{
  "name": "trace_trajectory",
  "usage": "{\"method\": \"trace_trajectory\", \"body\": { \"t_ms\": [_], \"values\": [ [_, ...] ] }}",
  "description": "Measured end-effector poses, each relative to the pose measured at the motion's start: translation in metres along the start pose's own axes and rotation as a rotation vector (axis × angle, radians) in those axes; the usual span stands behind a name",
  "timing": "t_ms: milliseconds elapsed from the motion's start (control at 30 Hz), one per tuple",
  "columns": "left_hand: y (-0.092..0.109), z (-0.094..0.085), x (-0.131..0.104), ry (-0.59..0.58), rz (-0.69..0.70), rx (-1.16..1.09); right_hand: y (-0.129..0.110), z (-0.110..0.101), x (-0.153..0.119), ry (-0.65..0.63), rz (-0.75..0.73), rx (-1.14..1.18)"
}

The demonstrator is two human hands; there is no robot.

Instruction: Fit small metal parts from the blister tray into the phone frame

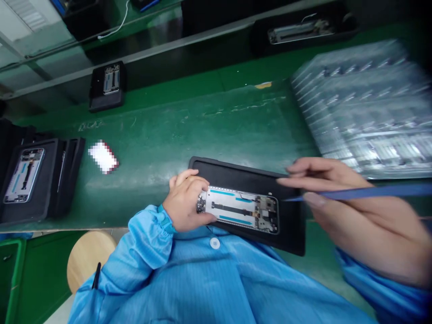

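Observation:
An opened phone point(232, 209), its circuit board and blue adhesive strips exposed, lies in a black tray point(293, 238) at the bench's front edge. My left hand point(187, 200) is closed round the phone's left end, thumb on the near side and fingers on the far side. My right hand point(351, 211) pinches a slim blue pointed tool point(357, 192), slightly blurred. Its tip hangs over the tray, just right of the phone's board end and apart from it as far as I can see.
Clear plastic trays point(367, 112) are stacked at the right. Black trays point(50, 180) with phones stand at the left. Further back are another tray with a phone point(111, 81) and a long black tray point(347, 24). A round wooden stool point(87, 256) is below the bench.

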State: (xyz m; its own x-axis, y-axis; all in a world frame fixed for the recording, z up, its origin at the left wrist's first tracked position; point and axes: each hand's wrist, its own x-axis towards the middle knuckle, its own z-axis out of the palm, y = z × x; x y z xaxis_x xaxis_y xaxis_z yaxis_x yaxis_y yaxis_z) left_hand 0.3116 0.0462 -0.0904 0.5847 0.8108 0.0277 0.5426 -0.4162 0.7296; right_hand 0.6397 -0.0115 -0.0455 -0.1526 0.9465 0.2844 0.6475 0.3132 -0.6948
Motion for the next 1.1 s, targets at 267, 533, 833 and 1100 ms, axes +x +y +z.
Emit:
{"method": "trace_trajectory", "body": {
  "t_ms": [267, 533, 833, 1100],
  "values": [
    [-0.002, 0.001, 0.0, -0.002, 0.004, 0.011, 0.011, 0.048, -0.009, -0.006, -0.075, -0.128],
    [-0.002, 0.0, -0.001, 0.013, 0.013, 0.01, 0.018, 0.05, -0.008, -0.006, -0.104, -0.156],
    [-0.001, -0.001, 0.001, -0.011, -0.004, 0.02, 0.014, 0.058, -0.01, 0.021, -0.084, -0.216],
    [-0.001, 0.0, 0.001, 0.014, 0.002, -0.006, 0.014, 0.058, -0.01, 0.026, -0.138, -0.204]
  ]
}}
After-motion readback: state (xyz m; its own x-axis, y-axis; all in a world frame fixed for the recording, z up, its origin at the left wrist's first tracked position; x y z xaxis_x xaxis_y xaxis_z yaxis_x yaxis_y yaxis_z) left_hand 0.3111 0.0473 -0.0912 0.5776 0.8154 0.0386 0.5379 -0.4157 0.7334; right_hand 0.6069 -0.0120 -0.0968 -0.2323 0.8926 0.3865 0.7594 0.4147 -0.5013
